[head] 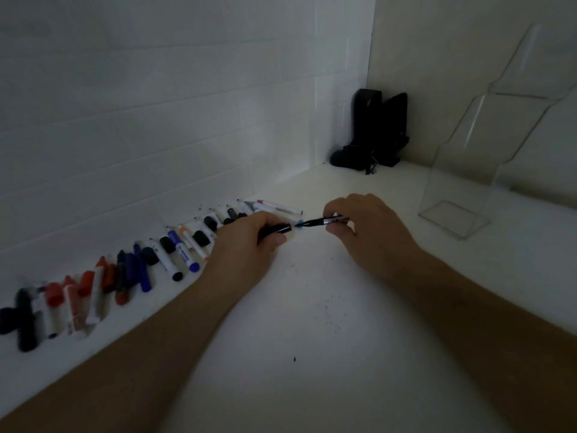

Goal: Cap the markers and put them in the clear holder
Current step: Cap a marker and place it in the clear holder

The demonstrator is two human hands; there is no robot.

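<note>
My right hand grips a thin black marker whose bare tip points left. My left hand pinches a black cap, its open end facing that tip with a small gap between them. Both hover just above the white table. A long row of markers and loose caps, in black, blue, red and white, lies along the wall on the left. The clear holder stands to the right of my hands, with nothing inside that I can see.
A black object stands in the far corner where the tiled wall meets the side wall. A small light-blue cap lies on the table just behind the marker tip. The scene is dim.
</note>
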